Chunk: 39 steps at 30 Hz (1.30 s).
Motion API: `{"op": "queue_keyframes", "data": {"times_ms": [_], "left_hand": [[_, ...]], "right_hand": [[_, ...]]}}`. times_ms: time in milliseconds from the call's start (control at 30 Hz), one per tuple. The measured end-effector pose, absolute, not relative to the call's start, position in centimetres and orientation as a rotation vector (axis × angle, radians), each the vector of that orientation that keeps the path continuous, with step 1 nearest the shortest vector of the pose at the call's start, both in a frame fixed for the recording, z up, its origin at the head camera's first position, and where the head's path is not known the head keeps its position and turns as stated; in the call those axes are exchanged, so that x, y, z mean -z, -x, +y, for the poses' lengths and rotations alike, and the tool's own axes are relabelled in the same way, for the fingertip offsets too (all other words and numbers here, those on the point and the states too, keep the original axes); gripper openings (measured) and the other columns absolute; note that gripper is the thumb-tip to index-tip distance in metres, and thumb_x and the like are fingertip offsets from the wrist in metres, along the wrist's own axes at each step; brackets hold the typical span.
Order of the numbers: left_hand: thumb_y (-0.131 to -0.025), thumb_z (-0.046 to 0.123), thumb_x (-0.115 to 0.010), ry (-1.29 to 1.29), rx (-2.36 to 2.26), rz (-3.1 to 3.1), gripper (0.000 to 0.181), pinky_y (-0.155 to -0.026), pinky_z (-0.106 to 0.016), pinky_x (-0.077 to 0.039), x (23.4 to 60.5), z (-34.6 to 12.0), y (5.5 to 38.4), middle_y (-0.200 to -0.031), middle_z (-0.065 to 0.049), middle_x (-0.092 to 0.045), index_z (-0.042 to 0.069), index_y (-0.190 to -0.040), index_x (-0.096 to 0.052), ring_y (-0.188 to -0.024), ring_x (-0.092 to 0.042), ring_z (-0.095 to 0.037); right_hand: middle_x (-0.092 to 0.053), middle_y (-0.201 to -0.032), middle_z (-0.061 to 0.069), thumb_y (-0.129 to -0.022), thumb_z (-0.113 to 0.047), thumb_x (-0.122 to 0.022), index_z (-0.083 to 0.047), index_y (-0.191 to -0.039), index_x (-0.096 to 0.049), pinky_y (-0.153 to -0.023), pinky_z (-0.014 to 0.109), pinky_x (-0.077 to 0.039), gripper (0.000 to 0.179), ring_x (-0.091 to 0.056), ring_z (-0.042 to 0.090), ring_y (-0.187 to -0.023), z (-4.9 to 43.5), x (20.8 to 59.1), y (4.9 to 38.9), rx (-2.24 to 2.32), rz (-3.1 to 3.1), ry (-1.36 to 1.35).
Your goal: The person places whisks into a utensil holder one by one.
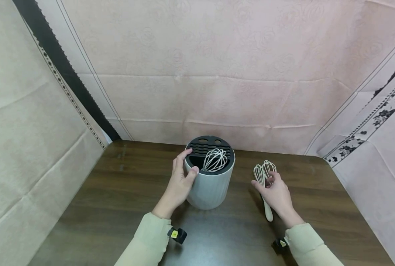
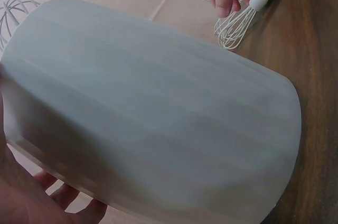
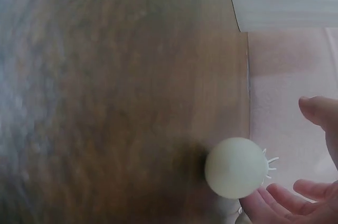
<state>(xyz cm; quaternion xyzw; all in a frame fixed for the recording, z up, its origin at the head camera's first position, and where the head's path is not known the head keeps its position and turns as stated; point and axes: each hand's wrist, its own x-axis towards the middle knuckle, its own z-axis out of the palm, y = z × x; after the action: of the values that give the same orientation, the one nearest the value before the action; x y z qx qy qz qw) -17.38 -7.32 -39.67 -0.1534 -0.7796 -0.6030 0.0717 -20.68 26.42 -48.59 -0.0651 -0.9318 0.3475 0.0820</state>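
My left hand [image 1: 177,181] holds the rim and side of a pale grey utensil holder [image 1: 207,192] with a black slotted top, thumb at the front and fingers at the left. Curled white wires of a whisk [image 1: 215,160] rise from its large opening. Off to the right, my right hand [image 1: 277,194] hovers over two white whisks lying side by side, thumb and fingers spread apart around them. Of these, the nearer whisk [image 1: 268,212] points its pale handle towards me, its rounded end [image 3: 236,168] large in the right wrist view. The other whisk's handle is hidden by the hand.
The brown wooden table [image 1: 124,207] reaches back to a pale pink cloth backdrop [image 1: 217,74]. Patterned cloth [image 1: 34,147] hangs along the left side too. A black wrist camera [image 1: 177,235] sits at my left cuff.
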Motion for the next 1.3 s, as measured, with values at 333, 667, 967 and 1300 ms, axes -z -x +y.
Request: {"op": "queue_keyframes", "data": {"times_ms": [333, 667, 967, 1300], "left_hand": [[-0.100, 0.024, -0.048, 0.459, 1.802, -2.360, 0.057, -0.105, -0.064, -0.024, 41.1, -7.5, 18.3, -0.150, -0.011, -0.018, 0.023, -0.151, -0.023, -0.135, -0.026, -0.034], [-0.098, 0.039, -0.048, 0.455, 1.763, -2.346, 0.054, -0.103, -0.064, -0.027, 42.7, -7.5, 19.1, -0.148, -0.001, -0.020, 0.043, -0.147, -0.023, -0.134, -0.028, -0.027], [-0.099, 0.037, -0.049, 0.458, 1.769, -2.347, 0.055, -0.103, -0.063, -0.026, 42.6, -7.5, 19.2, -0.149, -0.001, -0.019, 0.041, -0.147, -0.023, -0.134, -0.028, -0.027], [-0.100, 0.021, -0.047, 0.448, 1.806, -2.370, 0.056, -0.104, -0.064, -0.024, 39.8, -7.4, 17.5, -0.148, -0.013, -0.018, 0.020, -0.151, -0.023, -0.134, -0.027, -0.035]], "right_hand": [[-0.059, -0.117, 0.023, -0.084, -0.040, -0.072, 0.001, -0.137, -0.039, -0.079, 0.047, -0.050, 0.075, -0.064, 0.032, -0.096, 26.2, 49.1, 21.0, -1.036, -2.798, 0.156], [-0.059, -0.118, 0.027, -0.086, -0.016, -0.069, 0.004, -0.140, -0.034, -0.087, 0.052, -0.043, 0.068, -0.058, 0.039, -0.104, 26.0, 49.1, 21.2, -1.045, -2.854, 0.158], [-0.063, -0.115, 0.025, -0.085, -0.006, -0.061, 0.003, -0.143, -0.034, -0.081, 0.044, -0.048, 0.064, -0.063, 0.034, -0.098, 26.0, 48.5, 21.0, -1.137, -2.827, 0.113], [-0.055, -0.128, 0.025, -0.094, -0.012, -0.059, 0.001, -0.144, -0.032, -0.077, 0.020, -0.048, 0.058, -0.060, 0.015, -0.100, 26.0, 44.9, 20.4, -1.853, -2.526, 0.197]]}}
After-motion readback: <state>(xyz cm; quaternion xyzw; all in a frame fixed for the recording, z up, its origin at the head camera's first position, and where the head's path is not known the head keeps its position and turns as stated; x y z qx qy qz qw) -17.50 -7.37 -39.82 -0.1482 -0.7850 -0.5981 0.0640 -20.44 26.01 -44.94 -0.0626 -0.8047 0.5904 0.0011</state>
